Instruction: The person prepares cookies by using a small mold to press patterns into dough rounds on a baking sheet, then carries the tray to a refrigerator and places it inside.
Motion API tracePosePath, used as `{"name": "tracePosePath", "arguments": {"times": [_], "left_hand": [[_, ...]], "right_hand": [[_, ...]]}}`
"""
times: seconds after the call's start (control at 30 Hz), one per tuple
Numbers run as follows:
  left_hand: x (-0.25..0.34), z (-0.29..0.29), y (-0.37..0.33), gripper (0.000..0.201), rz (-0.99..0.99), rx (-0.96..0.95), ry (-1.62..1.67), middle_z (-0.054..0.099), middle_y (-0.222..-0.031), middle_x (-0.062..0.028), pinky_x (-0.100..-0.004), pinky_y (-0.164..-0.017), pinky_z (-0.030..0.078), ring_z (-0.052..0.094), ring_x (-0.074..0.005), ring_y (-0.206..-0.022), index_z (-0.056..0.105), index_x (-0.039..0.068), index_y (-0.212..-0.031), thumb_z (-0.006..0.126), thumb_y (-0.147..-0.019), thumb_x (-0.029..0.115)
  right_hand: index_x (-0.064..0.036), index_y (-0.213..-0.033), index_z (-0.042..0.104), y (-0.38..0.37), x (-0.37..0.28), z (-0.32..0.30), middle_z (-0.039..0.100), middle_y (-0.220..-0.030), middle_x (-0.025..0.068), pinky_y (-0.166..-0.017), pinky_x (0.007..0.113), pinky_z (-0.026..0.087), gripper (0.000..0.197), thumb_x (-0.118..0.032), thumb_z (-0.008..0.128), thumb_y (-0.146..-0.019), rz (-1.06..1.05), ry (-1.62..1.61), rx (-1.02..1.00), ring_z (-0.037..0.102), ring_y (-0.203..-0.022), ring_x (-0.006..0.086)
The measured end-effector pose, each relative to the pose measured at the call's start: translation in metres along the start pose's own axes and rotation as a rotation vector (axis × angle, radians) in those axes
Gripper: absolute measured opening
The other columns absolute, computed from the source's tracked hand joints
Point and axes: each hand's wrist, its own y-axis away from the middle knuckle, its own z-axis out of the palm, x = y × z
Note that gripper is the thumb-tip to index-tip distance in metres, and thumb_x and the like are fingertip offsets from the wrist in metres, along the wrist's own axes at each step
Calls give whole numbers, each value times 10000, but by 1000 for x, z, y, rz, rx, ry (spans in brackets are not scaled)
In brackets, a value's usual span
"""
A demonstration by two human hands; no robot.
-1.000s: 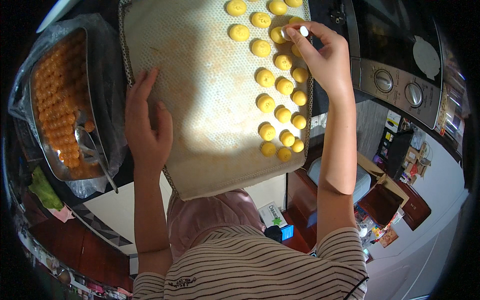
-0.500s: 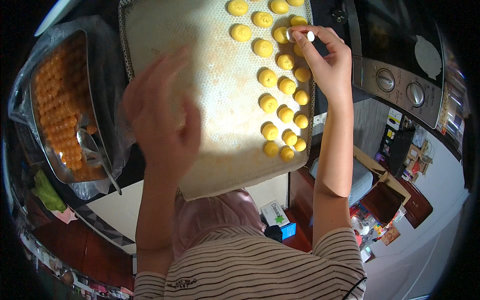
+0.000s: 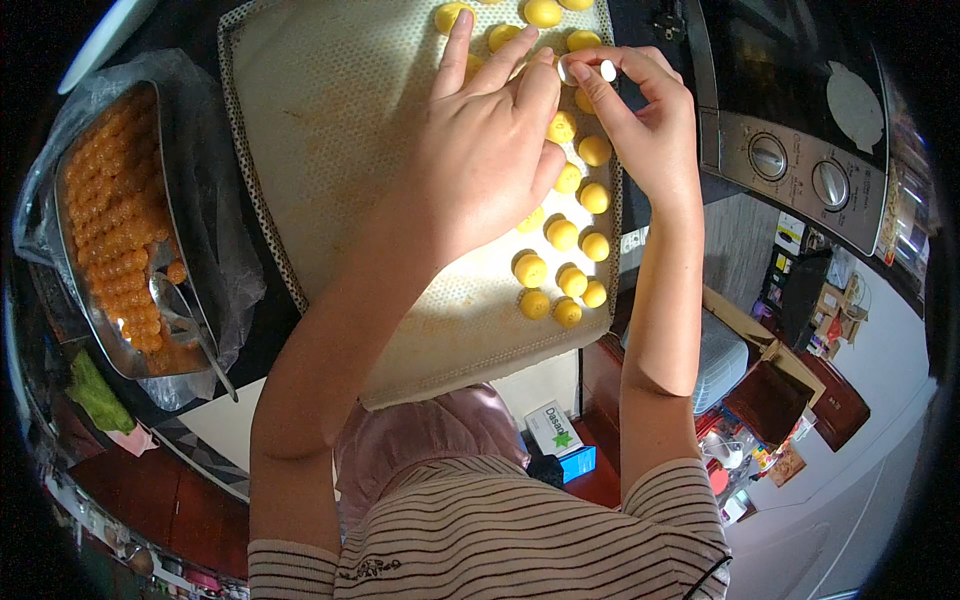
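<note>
My right hand [image 3: 645, 115] is closed round a small white piece with rounded ends [image 3: 608, 70], perhaps a little press, above the right-hand rows of yellow dough pieces [image 3: 562, 235]. Beside it, my left hand [image 3: 490, 150] reaches over the tray [image 3: 285, 180], palm down with the fingers spread. Its index fingertip comes close to the white piece; whether it touches a dough piece is hidden. The dough pieces are small, round and domed, several with a mark pressed in the top. They sit in rows on the tray's light dotted lining. My left hand covers some of them.
At the left, a metal pan [image 3: 172, 190] of orange balls sits in clear plastic, with a spoon [image 3: 180, 305] resting in it. A microwave-like appliance with two knobs [image 3: 768, 157] stands to the right of the tray. A white and blue box [image 3: 550, 428] lies below the tray.
My left hand has swung up and to the right, from over the bare left part of the tray to the dough pieces near my right hand. My right hand still holds the white piece.
</note>
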Motion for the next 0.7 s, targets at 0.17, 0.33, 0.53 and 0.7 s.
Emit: {"name": "tracePosePath", "arguments": {"times": [0.17, 0.33, 0.53, 0.7], "left_hand": [[1, 0, 0, 473, 10, 17, 19, 598, -943, -99, -543, -1159, 138, 453, -285, -1290, 477, -34, -1237, 550, -784, 81], [0, 2, 3, 472, -28, -17, 25, 603, -956, -104, -543, -1161, 131, 454, -288, -1289, 475, -35, -1237, 547, -784, 76], [-1, 3, 4, 465, -37, -16, 28, 600, -991, -106, -543, -1164, 124, 446, -288, -1297, 469, -38, -1229, 544, -783, 72], [-1, 4, 5, 470, -25, -3, 14, 603, -1011, -111, -544, -1165, 121, 439, -284, -1303, 470, -41, -1236, 543, -785, 71]], "right_hand": [[-60, -920, 732, 2, 1, 2, 628, -746, 91, -602, 284, 447, 153, -157, 735, -802, 72, -66, 16, 576, -666, 174], [-57, -925, 733, 10, 3, 6, 653, -794, 80, -695, 271, 457, 136, -134, 724, -814, 168, -218, 64, 588, -751, 168], [-58, -937, 733, 11, 1, 8, 666, -835, 67, -736, 256, 451, 124, -114, 710, -829, 159, -188, 53, 586, -802, 141], [-49, -945, 731, 13, 5, 7, 673, -856, 54, -744, 240, 447, 129, -113, 705, -837, 314, -372, 40, 576, -820, 118]]}}
